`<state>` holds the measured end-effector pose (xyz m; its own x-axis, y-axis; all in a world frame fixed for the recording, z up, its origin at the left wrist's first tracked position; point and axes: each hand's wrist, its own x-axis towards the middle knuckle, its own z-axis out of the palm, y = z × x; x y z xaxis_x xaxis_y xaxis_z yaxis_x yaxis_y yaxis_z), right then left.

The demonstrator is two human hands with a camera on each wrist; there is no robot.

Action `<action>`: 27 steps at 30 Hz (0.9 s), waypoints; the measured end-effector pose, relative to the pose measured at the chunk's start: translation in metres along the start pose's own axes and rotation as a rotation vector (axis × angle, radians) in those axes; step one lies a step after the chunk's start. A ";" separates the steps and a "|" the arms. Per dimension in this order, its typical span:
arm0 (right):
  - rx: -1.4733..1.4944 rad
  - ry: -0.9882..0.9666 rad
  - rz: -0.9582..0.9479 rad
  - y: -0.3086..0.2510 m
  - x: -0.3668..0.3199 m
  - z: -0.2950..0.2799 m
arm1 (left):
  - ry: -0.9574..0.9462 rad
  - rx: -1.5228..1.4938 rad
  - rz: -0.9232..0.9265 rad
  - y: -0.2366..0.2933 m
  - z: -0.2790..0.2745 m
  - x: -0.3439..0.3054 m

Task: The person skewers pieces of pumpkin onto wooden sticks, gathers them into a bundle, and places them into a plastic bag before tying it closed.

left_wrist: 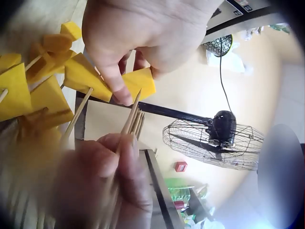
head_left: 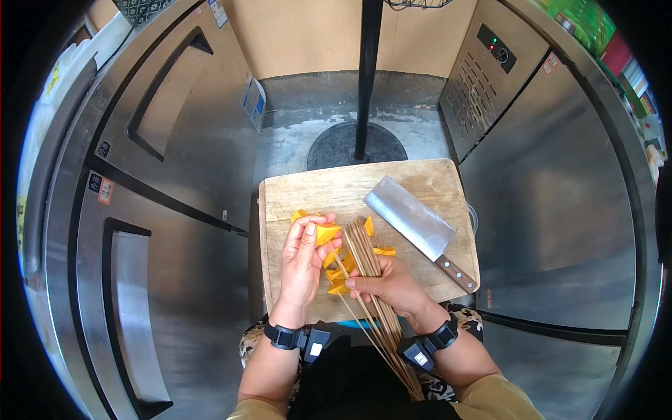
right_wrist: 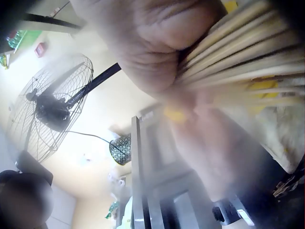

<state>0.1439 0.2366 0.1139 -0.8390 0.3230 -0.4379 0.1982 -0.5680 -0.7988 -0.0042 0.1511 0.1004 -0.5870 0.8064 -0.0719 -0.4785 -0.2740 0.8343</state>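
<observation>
One left hand (head_left: pixel 299 264) pinches one yellow piece (head_left: pixel 327 234) near one pointed skewer tip; whether they touch, I cannot tell. One right hand (head_left: pixel 392 285) grips a bundle of skewers (head_left: pixel 360 250), too many to count. Under the hands, several more yellow pieces (head_left: pixel 338 275), at least three with sticks, and one cleaver (head_left: pixel 411 215) lie on one board (head_left: pixel 315 185)

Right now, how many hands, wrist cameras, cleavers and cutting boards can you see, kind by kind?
Hands (left hand, right hand): 2
Wrist cameras: 2
Cleaver: 1
Cutting board: 1
Total: 6
The sticks and yellow pieces overlap too much to count.
</observation>
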 end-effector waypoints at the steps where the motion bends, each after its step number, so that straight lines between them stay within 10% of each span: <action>1: -0.002 0.000 -0.003 0.000 0.000 0.000 | 0.007 0.008 0.003 0.000 0.000 0.000; 22: 0.011 -0.095 -0.086 0.015 -0.002 -0.012 | 0.093 0.493 0.190 0.006 0.029 -0.024; 27: -0.053 -0.107 -0.152 0.023 0.008 -0.004 | 0.044 0.022 0.012 -0.008 0.007 -0.022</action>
<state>0.1440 0.2285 0.0905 -0.9100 0.3177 -0.2662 0.0892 -0.4772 -0.8743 0.0173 0.1389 0.0994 -0.6210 0.7791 -0.0859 -0.4576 -0.2714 0.8467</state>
